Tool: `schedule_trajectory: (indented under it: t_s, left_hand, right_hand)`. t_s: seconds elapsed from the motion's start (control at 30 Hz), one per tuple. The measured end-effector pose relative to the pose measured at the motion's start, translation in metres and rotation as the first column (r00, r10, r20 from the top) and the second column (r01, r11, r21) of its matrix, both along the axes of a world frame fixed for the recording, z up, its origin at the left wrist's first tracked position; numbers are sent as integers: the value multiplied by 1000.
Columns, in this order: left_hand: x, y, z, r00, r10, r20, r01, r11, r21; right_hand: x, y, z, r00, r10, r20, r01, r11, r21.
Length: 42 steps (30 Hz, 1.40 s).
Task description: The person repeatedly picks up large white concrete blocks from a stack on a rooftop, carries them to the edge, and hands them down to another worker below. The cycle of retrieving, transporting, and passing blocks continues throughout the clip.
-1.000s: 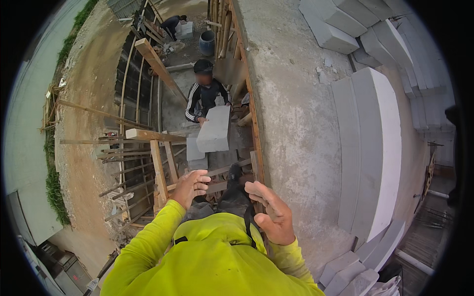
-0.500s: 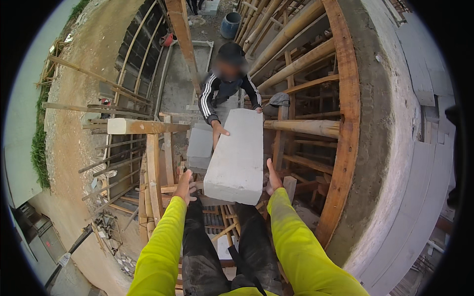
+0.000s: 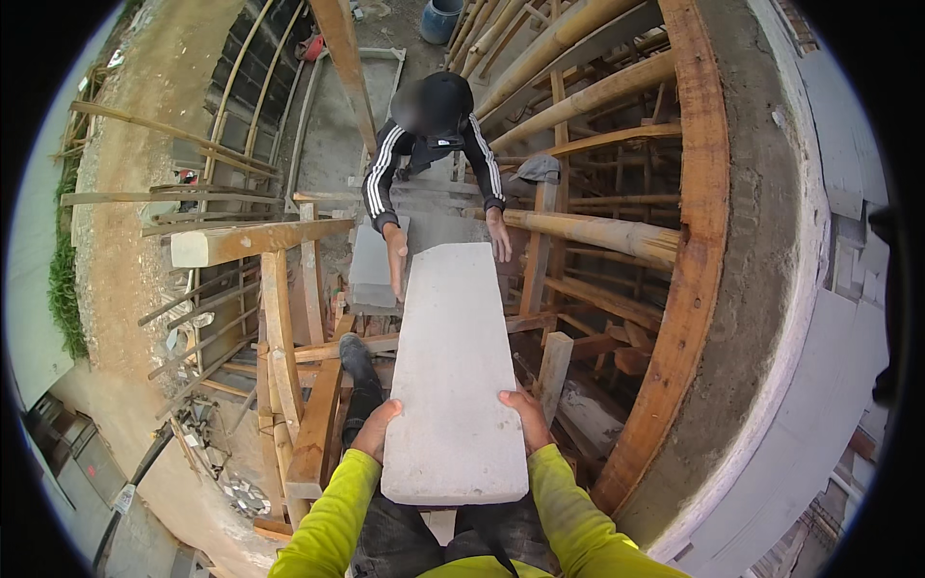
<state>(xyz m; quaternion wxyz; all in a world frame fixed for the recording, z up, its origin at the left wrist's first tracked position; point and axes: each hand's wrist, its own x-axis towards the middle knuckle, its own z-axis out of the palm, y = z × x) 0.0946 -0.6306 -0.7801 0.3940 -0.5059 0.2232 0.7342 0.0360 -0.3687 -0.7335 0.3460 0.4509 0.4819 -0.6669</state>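
Note:
A large pale grey concrete block (image 3: pixel 453 385) is held up in front of my body. My left hand (image 3: pixel 377 430) grips its left side, thumb on the top face and fingers hidden beneath or behind the edge. On the opposite side my right hand (image 3: pixel 527 418) holds it the same way. Below, a person (image 3: pixel 434 135) in a dark jacket with white stripes reaches up; their hands (image 3: pixel 396 260) are spread on either side of the block's far end, seemingly apart from it. More grey blocks (image 3: pixel 378 262) lie stacked beside that person.
A thick wooden beam (image 3: pixel 700 241) curves down the right, beside a rough concrete ledge (image 3: pixel 761 241). Bamboo poles (image 3: pixel 597 233) and timber posts (image 3: pixel 281 337) surround gaps below me. A squared timber (image 3: pixel 260 241) juts out at left. A blue barrel (image 3: pixel 440 21) stands far off.
The block has come nearer to me, and my hands have closed on its sides. The other person's hands have come off it. One of my boots now shows at the left.

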Motion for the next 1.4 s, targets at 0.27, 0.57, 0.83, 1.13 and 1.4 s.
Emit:
schedule_trajectory:
  t_s: [0.27, 0.57, 0.83, 1.13, 1.4]
  left_hand:
    - [80, -29, 168, 988, 142, 67, -134, 985, -113]
    - [37, -33, 306, 886, 128, -446, -247, 944, -220]
    - [-20, 2, 426, 466, -143, -873, -3, 987, -163]
    - [-86, 182, 524, 260, -70, -963, 529, 845, 82]
    - [-56, 319, 546, 213, -106, -971, 659, 749, 63]
  right_hand:
    - [31, -36, 157, 958, 129, 257, -99, 987, -126]
    - [15, -43, 268, 963, 57, -264, -97, 986, -139]
    - [59, 12, 432, 620, -150, -770, 161, 985, -62]
    - [120, 137, 546, 345, -139, -928, 544, 836, 76]
    - [158, 268, 565, 495, -245, -834, 644, 747, 163]
